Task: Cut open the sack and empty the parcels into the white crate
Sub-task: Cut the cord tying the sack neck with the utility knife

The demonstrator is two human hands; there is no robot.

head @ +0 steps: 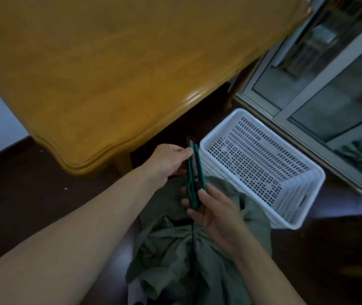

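A green and black utility knife (pixel 195 170) is held upright between both hands above the sack. My left hand (pixel 168 160) pinches its upper part from the left. My right hand (pixel 214 211) grips its lower end from below. The grey-green cloth sack (pixel 175 256) lies crumpled on the dark floor under my hands, gathered at a dark tie near its middle. The white perforated crate (pixel 261 164) stands on the floor just right of the knife, nothing inside it. No parcels show.
A large yellow wooden table (pixel 109 69) fills the upper left, its rounded corner close to my left hand. A sliding glass door with a metal frame (pixel 307 100) runs along the right behind the crate. Dark floor (pixel 32 183) spreads around.
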